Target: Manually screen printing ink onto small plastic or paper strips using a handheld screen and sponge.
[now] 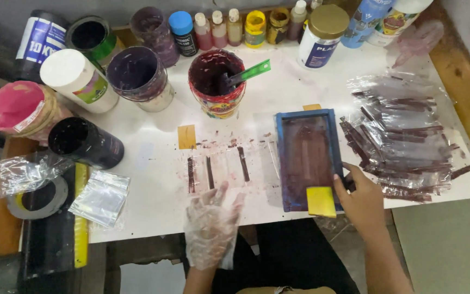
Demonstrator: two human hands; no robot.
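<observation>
1. Your right hand (361, 198) pinches the yellow squeegee (321, 201) at the near end of the blue screen frame (307, 158); keep it flat.
2. Your gloved left hand (210, 226) lies open, holding nothing, near the printed strips (218, 169) on the table (153, 179).

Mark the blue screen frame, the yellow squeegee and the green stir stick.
Blue screen frame (307, 113): head view, on the top edge of the frame.
Yellow squeegee (321, 201): head view, middle of the yellow block by the right hand (361, 198).
Green stir stick (254, 71): head view, on the handle sticking out of the paint tub.
</observation>
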